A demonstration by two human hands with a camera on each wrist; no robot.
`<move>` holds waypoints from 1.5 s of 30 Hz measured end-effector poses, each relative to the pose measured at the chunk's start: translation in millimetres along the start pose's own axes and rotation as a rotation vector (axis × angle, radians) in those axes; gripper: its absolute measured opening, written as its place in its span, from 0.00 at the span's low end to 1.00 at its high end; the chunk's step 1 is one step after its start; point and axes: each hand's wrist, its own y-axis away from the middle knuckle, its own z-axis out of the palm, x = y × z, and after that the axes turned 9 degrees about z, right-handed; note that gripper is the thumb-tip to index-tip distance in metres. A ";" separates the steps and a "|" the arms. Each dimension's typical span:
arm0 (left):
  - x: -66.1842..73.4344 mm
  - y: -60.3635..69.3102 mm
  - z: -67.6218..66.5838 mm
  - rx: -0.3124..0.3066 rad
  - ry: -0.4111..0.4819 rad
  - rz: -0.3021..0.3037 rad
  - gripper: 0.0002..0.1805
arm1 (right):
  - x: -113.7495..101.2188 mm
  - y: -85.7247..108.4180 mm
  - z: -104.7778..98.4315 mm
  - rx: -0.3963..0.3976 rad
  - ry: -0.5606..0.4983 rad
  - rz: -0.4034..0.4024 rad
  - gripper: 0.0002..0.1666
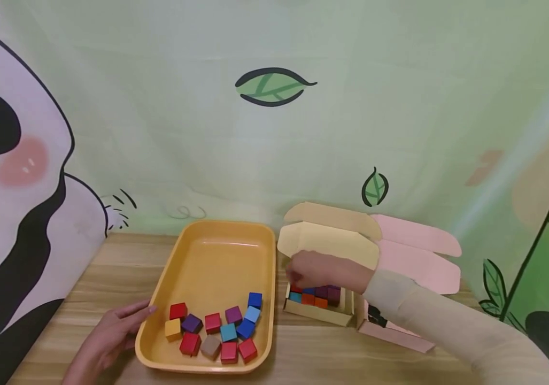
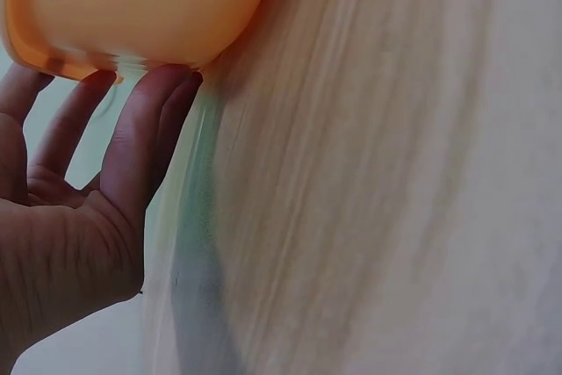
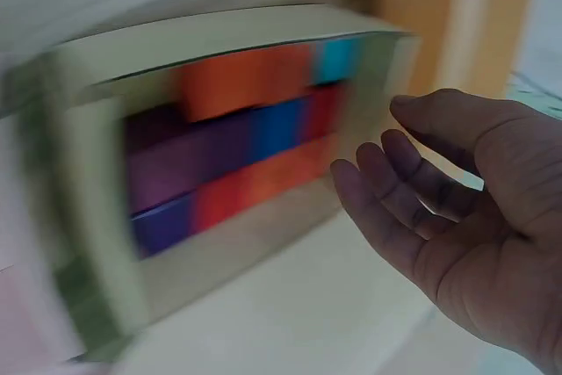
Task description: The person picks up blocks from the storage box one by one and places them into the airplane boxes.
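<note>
My left hand (image 1: 110, 331) rests its fingertips against the left rim of the yellow tray (image 1: 226, 267). In the left wrist view its fairly straight fingers (image 2: 132, 142) touch the tray's edge (image 2: 149, 6). Colored cubes (image 1: 213, 322), in red, blue, purple, teal, orange-yellow and brown, lie loose in the tray's near half. My right hand (image 1: 319, 269) is over the small pale-yellow open box (image 1: 319, 313), which holds rows of cubes (image 1: 308, 298). The right wrist view shows that hand (image 3: 465, 208) with loosely bent, spread fingers and nothing between them, beside the box's cubes (image 3: 228, 151).
A pink open box (image 1: 394, 335) with dark pieces inside stands right of the yellow one, partly hidden by the right sleeve (image 1: 423, 310). Both box lids (image 1: 418, 264) are raised at the back. Behind the wooden table (image 1: 303, 358) hangs a printed green cloth (image 1: 183, 107).
</note>
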 end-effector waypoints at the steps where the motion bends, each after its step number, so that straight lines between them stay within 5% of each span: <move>1: 0.4 -0.2 -1.3 0.001 -0.006 -0.001 0.41 | -7.9 -6.4 -5.5 0.023 -0.015 -0.015 0.03; 8: 0.7 0.4 -11.0 0.012 -0.015 -0.011 0.42 | -86.1 -74.7 -27.9 0.014 0.041 -0.138 0.11; 13: -1.5 0.1 -7.1 -0.010 0.005 0.001 0.39 | -141.5 -125.3 -16.6 -0.090 0.104 -0.207 0.21; 17: -3.1 -2.6 3.1 -0.037 0.033 0.023 0.36 | -162.6 -148.6 -0.3 -0.162 0.089 -0.236 0.25; 32: -0.3 -2.9 -1.8 -0.009 0.022 -0.013 0.38 | -177.9 -162.3 10.0 -0.224 0.065 -0.211 0.20; 45: -0.7 -2.9 -0.5 0.020 0.012 -0.025 0.38 | -179.4 -159.3 10.3 -0.176 0.107 -0.239 0.12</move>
